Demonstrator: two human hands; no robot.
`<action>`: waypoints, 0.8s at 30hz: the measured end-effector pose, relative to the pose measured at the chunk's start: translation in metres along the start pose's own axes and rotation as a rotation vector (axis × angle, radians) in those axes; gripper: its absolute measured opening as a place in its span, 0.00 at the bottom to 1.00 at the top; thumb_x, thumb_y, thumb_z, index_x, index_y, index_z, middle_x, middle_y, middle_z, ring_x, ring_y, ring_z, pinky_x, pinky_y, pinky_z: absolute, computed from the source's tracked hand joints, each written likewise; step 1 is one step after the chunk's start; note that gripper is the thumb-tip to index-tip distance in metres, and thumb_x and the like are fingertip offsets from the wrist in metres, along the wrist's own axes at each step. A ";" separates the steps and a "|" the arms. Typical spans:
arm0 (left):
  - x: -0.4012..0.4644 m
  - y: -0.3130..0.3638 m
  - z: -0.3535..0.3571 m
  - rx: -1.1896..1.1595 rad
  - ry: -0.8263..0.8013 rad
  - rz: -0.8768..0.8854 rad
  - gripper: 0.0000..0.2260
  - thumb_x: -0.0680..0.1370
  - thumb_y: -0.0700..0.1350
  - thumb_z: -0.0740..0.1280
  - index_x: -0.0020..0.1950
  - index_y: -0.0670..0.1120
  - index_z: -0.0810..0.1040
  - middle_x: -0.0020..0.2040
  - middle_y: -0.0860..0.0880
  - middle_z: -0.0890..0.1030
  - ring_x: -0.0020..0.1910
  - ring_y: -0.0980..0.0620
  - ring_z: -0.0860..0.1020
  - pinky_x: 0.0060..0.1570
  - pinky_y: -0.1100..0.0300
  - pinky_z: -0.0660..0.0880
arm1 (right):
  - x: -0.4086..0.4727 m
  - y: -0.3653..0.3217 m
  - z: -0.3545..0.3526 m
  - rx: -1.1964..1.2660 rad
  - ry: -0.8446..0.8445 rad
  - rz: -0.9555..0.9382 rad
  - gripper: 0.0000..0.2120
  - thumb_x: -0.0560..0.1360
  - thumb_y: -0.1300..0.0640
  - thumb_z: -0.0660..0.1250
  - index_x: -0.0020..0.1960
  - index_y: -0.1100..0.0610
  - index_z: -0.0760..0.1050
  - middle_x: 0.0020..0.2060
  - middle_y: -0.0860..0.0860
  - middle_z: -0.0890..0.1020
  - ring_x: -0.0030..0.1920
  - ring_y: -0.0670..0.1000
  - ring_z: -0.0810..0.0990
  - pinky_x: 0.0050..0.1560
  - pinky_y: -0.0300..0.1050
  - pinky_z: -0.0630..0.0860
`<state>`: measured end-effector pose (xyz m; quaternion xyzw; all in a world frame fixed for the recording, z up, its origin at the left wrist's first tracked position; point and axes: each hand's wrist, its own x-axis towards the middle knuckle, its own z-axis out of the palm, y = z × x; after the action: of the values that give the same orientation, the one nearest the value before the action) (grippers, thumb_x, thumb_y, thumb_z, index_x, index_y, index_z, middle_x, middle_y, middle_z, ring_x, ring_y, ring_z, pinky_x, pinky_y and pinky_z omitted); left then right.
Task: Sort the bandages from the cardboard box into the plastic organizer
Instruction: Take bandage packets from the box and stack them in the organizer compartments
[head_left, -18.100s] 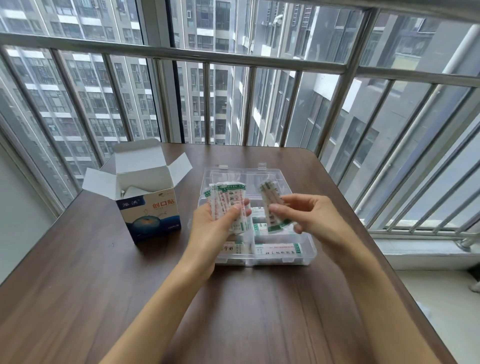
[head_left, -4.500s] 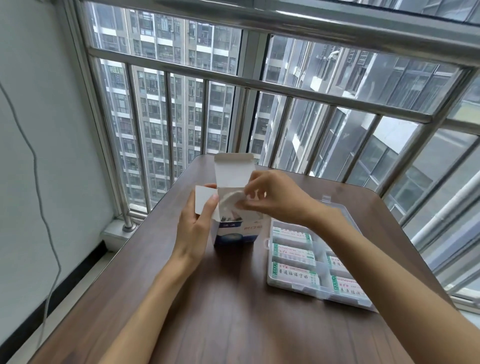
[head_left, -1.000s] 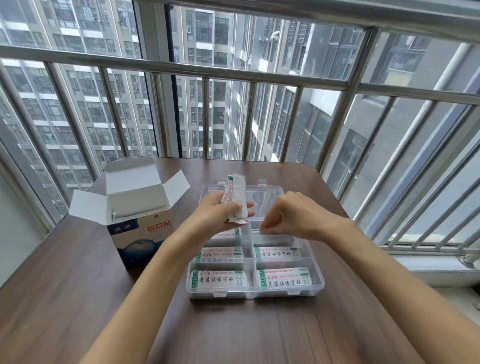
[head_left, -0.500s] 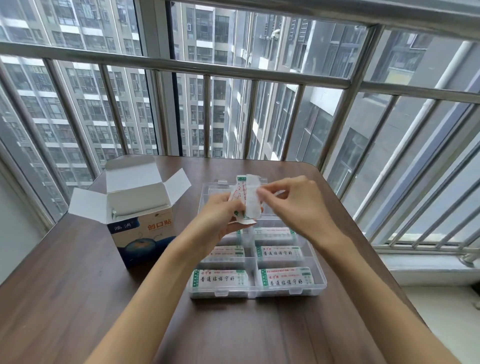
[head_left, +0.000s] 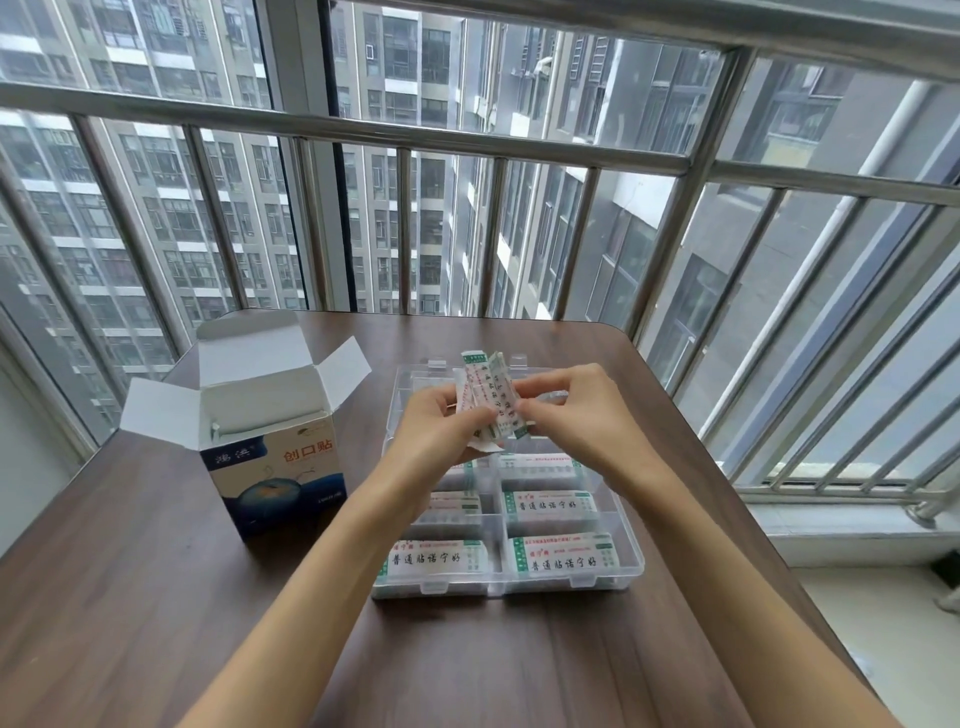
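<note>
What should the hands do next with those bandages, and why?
Probably the right hand peels one bandage off the stack held by the left hand and lays it in a far compartment of the organizer; the near ones already hold bandages.

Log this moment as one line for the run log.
left hand holds bandage stack | right hand pinches stack | over plastic organizer | cardboard box open

A dark wood-grain bench (head_left: 156, 597) fills the lower view. A steel window railing (head_left: 395, 136) spans 9 to 3 o'clock, with grey high-rise buildings (head_left: 171, 208) beyond. A pale windowsill (head_left: 841, 530) lies at 4 o'clock.
</note>
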<state>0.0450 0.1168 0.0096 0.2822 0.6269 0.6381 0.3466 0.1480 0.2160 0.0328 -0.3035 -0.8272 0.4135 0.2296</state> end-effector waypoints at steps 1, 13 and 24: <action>0.001 -0.001 -0.001 -0.006 0.013 0.000 0.08 0.77 0.35 0.65 0.48 0.47 0.80 0.42 0.49 0.85 0.38 0.56 0.83 0.36 0.67 0.77 | 0.000 0.001 0.000 0.087 -0.007 0.026 0.09 0.73 0.63 0.68 0.47 0.50 0.82 0.42 0.46 0.85 0.40 0.44 0.83 0.44 0.42 0.81; 0.011 0.003 -0.023 -0.079 0.032 -0.088 0.11 0.78 0.35 0.64 0.59 0.39 0.77 0.49 0.48 0.85 0.47 0.52 0.83 0.43 0.62 0.81 | 0.014 0.023 -0.035 -0.161 -0.148 -0.082 0.12 0.74 0.66 0.68 0.54 0.55 0.81 0.44 0.50 0.84 0.43 0.47 0.83 0.43 0.39 0.81; 0.009 0.012 -0.025 -0.294 -0.017 -0.219 0.12 0.79 0.34 0.58 0.62 0.36 0.69 0.51 0.41 0.84 0.53 0.45 0.81 0.40 0.59 0.82 | 0.018 0.024 -0.027 -0.549 -0.376 -0.178 0.10 0.71 0.61 0.71 0.47 0.47 0.84 0.42 0.45 0.85 0.40 0.42 0.82 0.47 0.43 0.80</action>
<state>0.0183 0.1094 0.0192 0.1639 0.5509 0.6789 0.4568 0.1597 0.2549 0.0301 -0.1992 -0.9586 0.2026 0.0181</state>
